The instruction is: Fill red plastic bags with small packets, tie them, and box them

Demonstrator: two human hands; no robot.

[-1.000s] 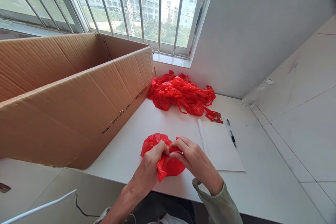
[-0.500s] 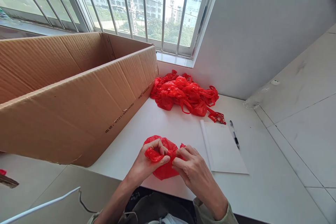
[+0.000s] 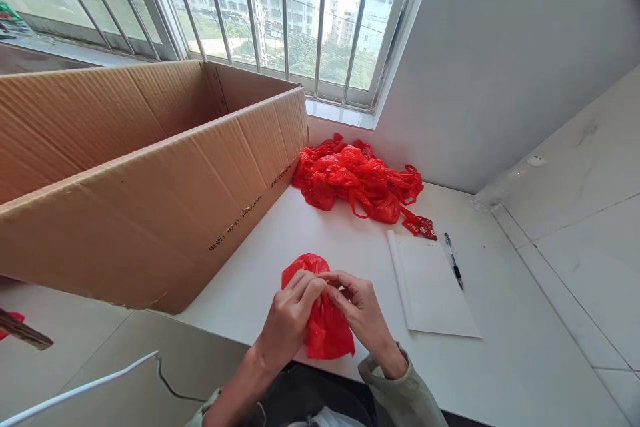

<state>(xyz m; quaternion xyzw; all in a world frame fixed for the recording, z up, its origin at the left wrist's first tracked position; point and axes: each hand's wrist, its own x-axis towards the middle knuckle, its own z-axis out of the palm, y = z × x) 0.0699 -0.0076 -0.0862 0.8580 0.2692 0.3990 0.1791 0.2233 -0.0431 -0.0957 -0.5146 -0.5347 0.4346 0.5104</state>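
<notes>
A red plastic bag (image 3: 327, 330) rests at the front edge of the white table, part of it bunched up between my hands. My left hand (image 3: 293, 310) is closed on the bag from the left, with its knuckles upward. From the right, my right hand (image 3: 357, 303) pinches the bag, thumb and index finger meeting close to the left fingertips. The exact spot where the fingertips grip is partly hidden behind the knuckles. Some of the bag shows beyond my hands, and a loose part spreads toward me.
A large open cardboard box (image 3: 200, 193) takes up the left. Near the wall lies a heap of red plastic bags (image 3: 357, 177), beside a small red patterned packet (image 3: 421, 226). A white paper pad (image 3: 435, 287) and a pen (image 3: 455, 261) lie on the table (image 3: 520, 320) at right.
My left hand has turned so its knuckles face up, and both hands have drawn closer together. The bag has shifted, with more of it hanging toward me. The view has moved slightly.
</notes>
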